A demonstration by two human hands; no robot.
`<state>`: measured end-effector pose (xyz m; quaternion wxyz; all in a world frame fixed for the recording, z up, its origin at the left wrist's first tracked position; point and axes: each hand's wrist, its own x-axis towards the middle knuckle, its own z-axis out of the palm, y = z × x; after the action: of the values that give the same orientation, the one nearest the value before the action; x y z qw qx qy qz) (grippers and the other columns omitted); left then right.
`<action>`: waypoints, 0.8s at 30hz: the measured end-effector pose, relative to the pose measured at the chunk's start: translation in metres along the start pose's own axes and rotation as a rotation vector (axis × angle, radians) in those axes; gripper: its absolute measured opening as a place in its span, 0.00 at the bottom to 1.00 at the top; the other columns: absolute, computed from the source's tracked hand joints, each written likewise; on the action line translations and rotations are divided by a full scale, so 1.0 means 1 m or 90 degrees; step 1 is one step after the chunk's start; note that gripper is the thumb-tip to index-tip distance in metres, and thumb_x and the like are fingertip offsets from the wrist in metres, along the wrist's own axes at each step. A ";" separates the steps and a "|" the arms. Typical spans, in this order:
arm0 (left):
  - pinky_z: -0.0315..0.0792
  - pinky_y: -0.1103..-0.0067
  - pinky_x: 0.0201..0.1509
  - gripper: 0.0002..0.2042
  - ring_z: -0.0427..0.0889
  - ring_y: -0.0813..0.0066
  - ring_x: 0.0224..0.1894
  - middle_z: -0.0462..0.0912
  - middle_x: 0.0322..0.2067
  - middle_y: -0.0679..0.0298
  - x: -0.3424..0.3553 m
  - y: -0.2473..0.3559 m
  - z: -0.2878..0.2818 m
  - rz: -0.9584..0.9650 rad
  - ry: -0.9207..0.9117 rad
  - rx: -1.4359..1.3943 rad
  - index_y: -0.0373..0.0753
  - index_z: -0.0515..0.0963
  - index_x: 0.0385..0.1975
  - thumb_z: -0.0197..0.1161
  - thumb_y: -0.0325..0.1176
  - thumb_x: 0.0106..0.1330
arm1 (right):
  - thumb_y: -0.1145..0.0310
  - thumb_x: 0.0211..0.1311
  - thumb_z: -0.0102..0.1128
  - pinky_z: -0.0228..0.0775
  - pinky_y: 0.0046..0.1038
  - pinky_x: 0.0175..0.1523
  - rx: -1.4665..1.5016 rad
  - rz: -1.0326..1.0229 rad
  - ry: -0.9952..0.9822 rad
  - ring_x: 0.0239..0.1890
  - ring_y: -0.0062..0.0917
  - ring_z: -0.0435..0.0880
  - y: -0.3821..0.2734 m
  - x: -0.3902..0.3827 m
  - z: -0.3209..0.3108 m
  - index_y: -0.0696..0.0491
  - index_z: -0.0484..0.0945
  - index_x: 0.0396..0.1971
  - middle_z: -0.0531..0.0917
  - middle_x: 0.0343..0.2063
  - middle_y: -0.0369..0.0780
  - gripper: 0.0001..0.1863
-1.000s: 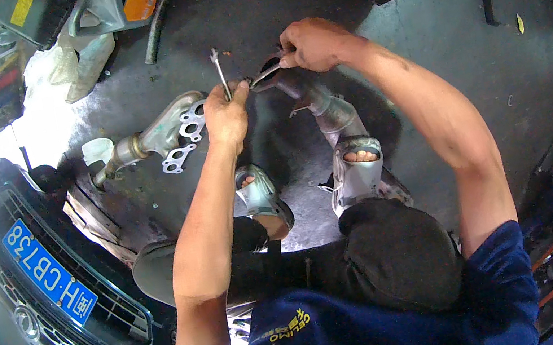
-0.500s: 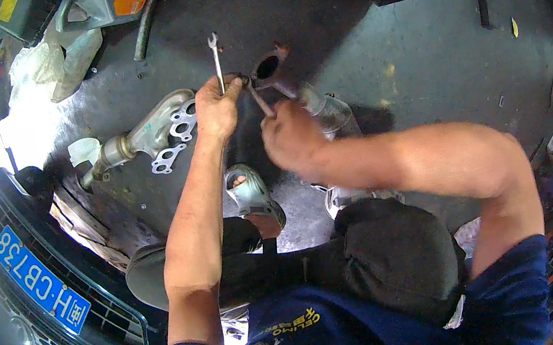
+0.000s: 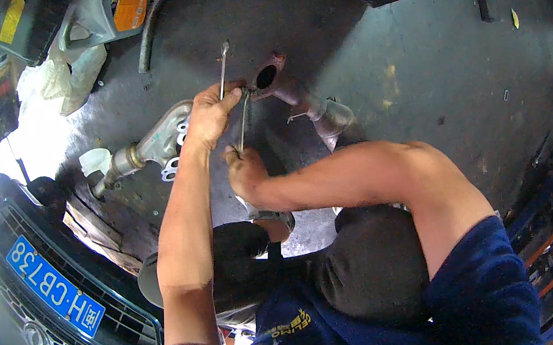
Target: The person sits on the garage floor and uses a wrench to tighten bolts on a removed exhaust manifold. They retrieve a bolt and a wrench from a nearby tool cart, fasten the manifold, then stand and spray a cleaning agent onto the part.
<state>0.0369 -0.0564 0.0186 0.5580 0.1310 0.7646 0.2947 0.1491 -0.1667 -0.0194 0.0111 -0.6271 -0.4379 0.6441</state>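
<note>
My left hand (image 3: 210, 116) is closed around a silver wrench (image 3: 225, 68), whose free end sticks up past my fingers. Its other end is hidden by the hand, beside the rusty flange (image 3: 267, 76) of an exhaust pipe. In my closed right hand (image 3: 248, 176) is the lower end of a second slim metal wrench (image 3: 244, 125). The head of that tool meets the flange's left edge, near my left fingertips; the bolt there is too small to make out. From the flange, the pipe runs down to a catalytic converter (image 3: 334, 121) on the floor.
Left of my hands lies another exhaust manifold with converter (image 3: 153, 143), flat metal gaskets (image 3: 171, 168) beside it. A car's front bumper (image 3: 54, 283) fills the left side. Toward the back are a grey jug (image 3: 96, 20), plastic bags (image 3: 74, 78) and a dark hose (image 3: 154, 28).
My right hand has swung left and toward me, turning its wrench. The left-hand wrench now tilts to the right. The whole view has shifted slightly.
</note>
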 end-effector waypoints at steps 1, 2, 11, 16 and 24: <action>0.55 0.82 0.22 0.14 0.64 0.88 0.19 0.73 0.19 0.75 -0.002 -0.002 -0.001 0.012 0.013 0.014 0.36 0.85 0.52 0.66 0.36 0.73 | 0.53 0.78 0.51 0.73 0.44 0.41 0.010 -0.032 -0.043 0.33 0.50 0.83 0.004 -0.003 -0.010 0.59 0.82 0.36 0.85 0.31 0.54 0.23; 0.57 0.82 0.25 0.15 0.65 0.88 0.21 0.74 0.20 0.75 -0.003 -0.005 0.000 0.048 0.050 0.025 0.36 0.85 0.52 0.66 0.37 0.73 | 0.53 0.79 0.51 0.74 0.43 0.42 0.020 -0.037 -0.105 0.34 0.50 0.83 0.009 -0.006 -0.029 0.59 0.82 0.38 0.85 0.31 0.53 0.23; 0.61 0.78 0.32 0.14 0.65 0.84 0.28 0.71 0.23 0.76 -0.030 -0.029 -0.012 -0.005 0.163 0.049 0.34 0.84 0.40 0.64 0.41 0.74 | 0.52 0.80 0.49 0.74 0.49 0.44 -0.205 -0.249 -0.464 0.35 0.51 0.84 -0.060 0.057 -0.239 0.57 0.84 0.40 0.84 0.29 0.54 0.23; 0.60 0.78 0.31 0.13 0.63 0.84 0.27 0.69 0.22 0.76 -0.037 -0.036 -0.001 -0.021 0.178 0.068 0.35 0.83 0.35 0.64 0.41 0.75 | 0.49 0.79 0.53 0.66 0.31 0.24 -0.217 -0.031 -0.539 0.18 0.20 0.72 -0.117 0.096 -0.263 0.53 0.88 0.40 0.74 0.17 0.33 0.23; 0.60 0.79 0.30 0.13 0.63 0.85 0.25 0.71 0.21 0.76 -0.059 -0.034 0.011 -0.046 0.171 0.051 0.36 0.83 0.36 0.62 0.41 0.76 | 0.59 0.76 0.55 0.53 0.22 0.20 -0.163 0.087 -0.605 0.14 0.13 0.63 -0.156 0.121 -0.250 0.58 0.88 0.36 0.66 0.13 0.28 0.19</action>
<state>0.0718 -0.1107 0.0421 0.4549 0.0848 0.8479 0.2588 0.2448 0.1351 0.0165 -0.3091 -0.2876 -0.4278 0.7992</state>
